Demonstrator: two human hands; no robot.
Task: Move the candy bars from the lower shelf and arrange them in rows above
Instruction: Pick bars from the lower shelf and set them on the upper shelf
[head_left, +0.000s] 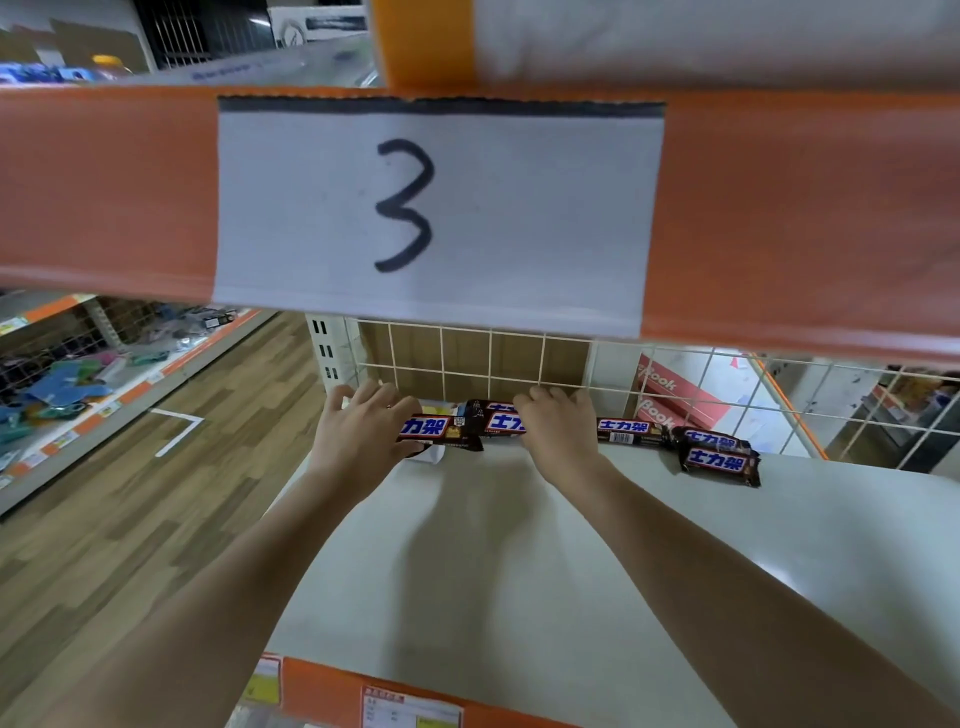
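At the back of the white lower shelf (675, 545), against the wire grid panel (467, 358), both hands reach among the dark candy bars. Left hand (358, 434) curls around the end of one candy bar (434, 431); right hand (553, 426) grips another bar (498, 418). Further bars (719, 457) lie to the right. Above hangs an orange shelf edge (104, 197) with a paper label (436, 208) marked 3.
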